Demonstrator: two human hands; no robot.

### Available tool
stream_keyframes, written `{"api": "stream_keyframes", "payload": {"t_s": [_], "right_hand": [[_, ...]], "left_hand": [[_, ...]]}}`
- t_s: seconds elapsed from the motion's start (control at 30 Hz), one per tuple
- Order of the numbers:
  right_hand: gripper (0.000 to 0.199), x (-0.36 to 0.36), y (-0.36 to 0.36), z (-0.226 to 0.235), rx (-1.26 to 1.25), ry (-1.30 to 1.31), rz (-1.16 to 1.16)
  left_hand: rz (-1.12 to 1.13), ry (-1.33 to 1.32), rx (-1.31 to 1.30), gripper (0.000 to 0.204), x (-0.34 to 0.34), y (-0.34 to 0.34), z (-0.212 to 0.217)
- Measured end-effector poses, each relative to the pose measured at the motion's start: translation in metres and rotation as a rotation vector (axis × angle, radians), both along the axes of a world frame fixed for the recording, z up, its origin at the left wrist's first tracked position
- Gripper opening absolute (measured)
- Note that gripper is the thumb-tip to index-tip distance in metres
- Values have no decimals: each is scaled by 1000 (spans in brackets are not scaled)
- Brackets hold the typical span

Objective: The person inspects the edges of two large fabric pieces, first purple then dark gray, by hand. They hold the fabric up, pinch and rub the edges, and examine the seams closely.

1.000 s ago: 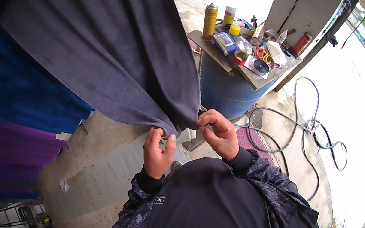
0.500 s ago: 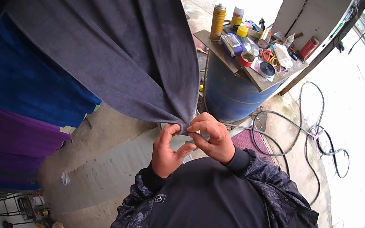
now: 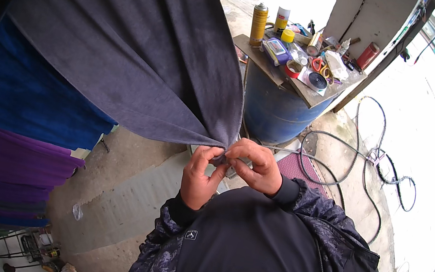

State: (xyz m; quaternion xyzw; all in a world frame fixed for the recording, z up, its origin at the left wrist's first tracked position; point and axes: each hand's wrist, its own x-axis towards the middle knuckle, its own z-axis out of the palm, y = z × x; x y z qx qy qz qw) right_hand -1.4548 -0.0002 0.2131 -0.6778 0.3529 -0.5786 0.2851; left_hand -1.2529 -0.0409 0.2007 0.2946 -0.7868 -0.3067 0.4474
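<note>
A large dark grey cloth (image 3: 144, 64) hangs from the upper left and narrows to a gathered corner in front of my chest. My left hand (image 3: 201, 175) pinches that corner between thumb and fingers. Right beside it, my right hand (image 3: 258, 167) grips the same bunched edge, its fingertips almost touching the left ones. Folds run from the pinched spot up into the cloth. The fingers partly cover the gathered bit, so I cannot make out its very end.
Blue cloth (image 3: 40, 94) and purple cloth (image 3: 16, 163) hang at the left. Ahead, a blue barrel (image 3: 274, 110) carries a board (image 3: 312, 97) with spray cans, tape and scissors. A black hose (image 3: 334, 134) coils on the floor at the right. A metal rack (image 3: 18, 247) stands lower left.
My left thumb has closed up against the cloth, where it stood apart before. The right hand has shifted slightly right, and the cloth has swung a little that way.
</note>
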Motion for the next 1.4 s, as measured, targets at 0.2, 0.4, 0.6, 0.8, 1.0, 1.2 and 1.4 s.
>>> {"api": "stream_keyframes", "payload": {"t_s": [0.2, 0.4, 0.6, 0.8, 1.0, 1.2, 1.4], "right_hand": [[32, 3, 4, -4, 17, -21, -27], [53, 9, 3, -12, 63, 5, 23], [57, 9, 4, -16, 141, 102, 34], [48, 10, 7, -23, 222, 105, 30], [33, 8, 9, -30, 183, 85, 6], [23, 2, 8, -27, 228, -4, -57], [16, 1, 1, -24, 137, -34, -208]], "left_hand": [[18, 90, -13, 33, 1, 1, 2], [2, 112, -37, 28, 4, 3, 3], [-17, 78, -22, 24, 8, 6, -1], [-4, 66, 11, 19, 10, 8, -2], [42, 96, 10, 17, 16, 14, 1], [124, 132, 17, 15, 29, 14, -4], [149, 128, 67, 14, 31, 16, -5]]}}
